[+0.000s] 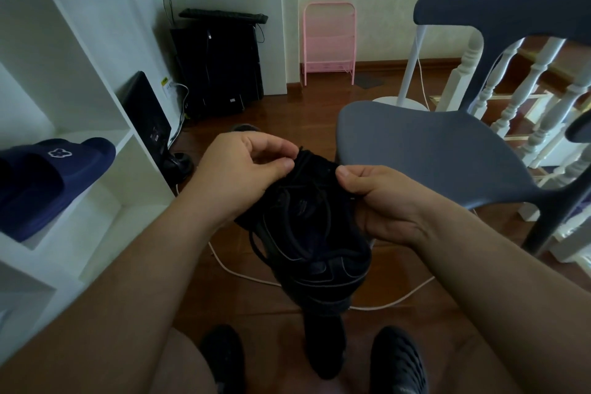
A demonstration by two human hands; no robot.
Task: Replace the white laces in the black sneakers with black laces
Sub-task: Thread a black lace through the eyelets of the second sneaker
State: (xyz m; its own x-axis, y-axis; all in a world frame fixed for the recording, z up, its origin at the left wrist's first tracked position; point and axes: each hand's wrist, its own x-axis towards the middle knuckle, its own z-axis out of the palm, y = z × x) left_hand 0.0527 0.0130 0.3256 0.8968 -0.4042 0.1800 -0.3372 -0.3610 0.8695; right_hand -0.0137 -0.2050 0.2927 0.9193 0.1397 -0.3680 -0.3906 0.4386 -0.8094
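The left hand (243,169) is pinching the thin black lace (299,155) between thumb and fingertips, right at the front of the lacing. The right hand (380,198) is closing on the side of the low black fabric sneaker (307,233), steadying it in mid-air over the brown wooden floor (319,105), heel toward the person. No white lace is showing on this shoe; a slack loop of black lace is hanging off its left flank.

A grey moulded plastic chair (431,150) is standing just beside the right hand, and white shelving (96,169) with a navy rubber slide sandal (51,176) is sitting to the left.

Black on black in dim light looks like the risk: the lace tip could be missing an eyelet or skipping one, and the dangling loop could be snagging or pulling uneven.
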